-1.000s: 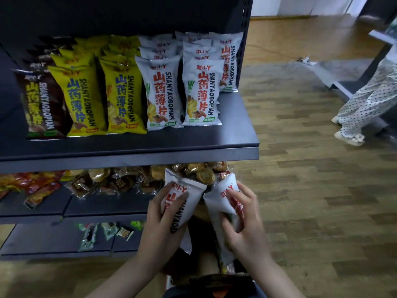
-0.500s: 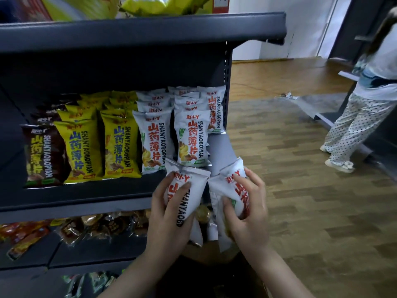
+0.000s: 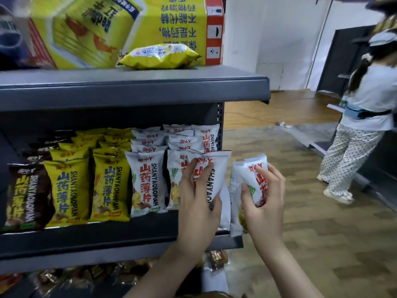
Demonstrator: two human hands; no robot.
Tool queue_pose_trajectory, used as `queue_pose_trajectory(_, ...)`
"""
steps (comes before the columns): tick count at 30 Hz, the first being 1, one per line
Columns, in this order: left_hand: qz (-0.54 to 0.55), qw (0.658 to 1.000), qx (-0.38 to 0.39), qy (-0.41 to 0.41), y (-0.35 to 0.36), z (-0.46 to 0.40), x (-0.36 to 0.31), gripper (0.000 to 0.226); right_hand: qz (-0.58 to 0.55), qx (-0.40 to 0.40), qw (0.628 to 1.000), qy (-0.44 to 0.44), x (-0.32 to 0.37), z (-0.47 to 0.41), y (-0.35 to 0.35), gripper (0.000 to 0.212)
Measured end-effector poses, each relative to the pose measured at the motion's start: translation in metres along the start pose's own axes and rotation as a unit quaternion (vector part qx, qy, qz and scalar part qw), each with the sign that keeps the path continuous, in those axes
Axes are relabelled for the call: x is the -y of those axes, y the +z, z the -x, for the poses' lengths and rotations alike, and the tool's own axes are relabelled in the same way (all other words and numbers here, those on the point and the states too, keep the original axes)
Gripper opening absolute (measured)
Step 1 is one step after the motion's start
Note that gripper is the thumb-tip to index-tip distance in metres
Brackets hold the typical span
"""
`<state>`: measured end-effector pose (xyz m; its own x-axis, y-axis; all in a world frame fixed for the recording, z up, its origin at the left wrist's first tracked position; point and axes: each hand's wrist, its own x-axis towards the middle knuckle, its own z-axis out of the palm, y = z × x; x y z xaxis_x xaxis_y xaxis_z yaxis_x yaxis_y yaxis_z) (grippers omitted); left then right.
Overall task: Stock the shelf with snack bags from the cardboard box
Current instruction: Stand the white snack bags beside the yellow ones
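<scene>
Head view of a dark grey shelf (image 3: 90, 237) during stocking. The left hand (image 3: 198, 203) holds a white snack bag (image 3: 217, 171) upright at the right end of the shelf, fingers spread over its front and thumb curled round its right edge, so the grip is closed on the bag; the bag overlaps the front bag of the right-hand white row (image 3: 178, 168). The right hand (image 3: 265, 196) grips a second white snack bag (image 3: 249, 168), fingers and thumb curled round it, just beyond the shelf's right edge and beside the first bag; its lower end hangs at the level of the shelf lip. Whether more bags lie behind either one cannot be told. On the shelf, from left to right, stand a brown bag (image 3: 25, 196), two rows of yellow bags (image 3: 90, 186) and two rows of white bags (image 3: 146, 181), all upright and facing forward. On the shelf above lies a yellow snack bag (image 3: 159, 55) flat in front of a yellow printed carton (image 3: 129, 22). Below the stocked shelf, small wrapped sweets (image 3: 217, 258) are partly visible. At right a second person (image 3: 361, 125) in dotted trousers stands on the wooden floor (image 3: 311, 244), well apart from the shelf
</scene>
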<state>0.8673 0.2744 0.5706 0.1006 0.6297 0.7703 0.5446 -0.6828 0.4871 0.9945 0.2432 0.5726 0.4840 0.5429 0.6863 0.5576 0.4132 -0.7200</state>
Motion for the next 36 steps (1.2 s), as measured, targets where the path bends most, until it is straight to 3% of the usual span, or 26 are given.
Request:
queue_pose_trajectory(4,-0.011,1.000,0.009,0.013,0.029,-0.018,-0.008,0.056,0.016,-0.018,1.000,-0.001,-0.012,-0.017,-0.008,0.047)
queue_pose_trajectory(8,-0.041,0.999,0.032,0.011,0.059,-0.033,-0.002,0.065,0.047,-0.030,0.998,0.005,-0.031,-0.031,-0.020,0.045)
queue_pose_trajectory(18,-0.069,0.995,0.020,-0.073,0.129,-0.081,0.040,0.068,0.054,-0.017,0.998,-0.001,-0.062,-0.060,-0.018,0.047)
queue_pose_trajectory(31,-0.068,0.982,0.032,-0.175,0.143,-0.100,0.060,0.075,-0.008,0.035,0.999,-0.024,-0.071,-0.080,0.044,0.042)
queue_pose_trajectory(36,-0.155,0.980,0.073,-0.106,0.145,-0.102,0.072,0.053,-0.022,0.057,0.998,-0.019,-0.073,-0.083,0.059,0.041)
